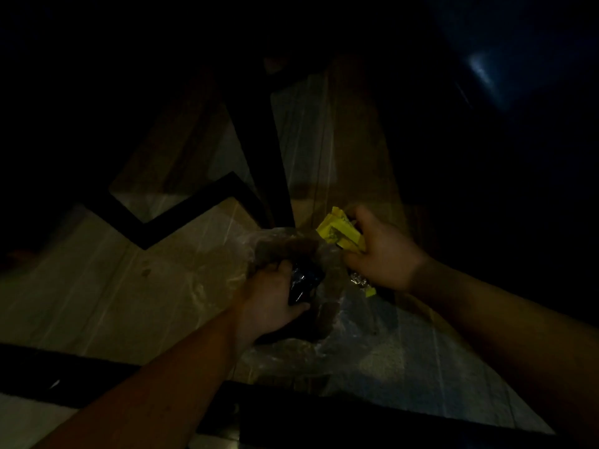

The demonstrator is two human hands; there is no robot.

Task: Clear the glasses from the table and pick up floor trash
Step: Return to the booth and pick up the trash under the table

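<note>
Presently, under very dim light, the person is working low over the floor (97,286), beside a dark table leg (259,140) and frame bar (181,209).

The left hand (272,303) is closing around a dark, shiny wrapper (303,283) and, it appears, the mouth of a clear plastic bag (285,251). That bag is sagging between the two hands and reaching down to the floor. In my judgement it is being held open as the collecting container, which would explain why the hand is staying low and central.

The right hand (379,251) is gripping a crumpled yellow wrapper (340,233), with a small silvery scrap (359,281) hanging below the palm. It is sitting just beside the bag's opening, probably so the trash can be dropped straight in.

No glasses are showing; the tabletop is out of view. The floor-trash stage is evidently under way. Whether further litter is lying in the dark surroundings cannot be told.
</note>
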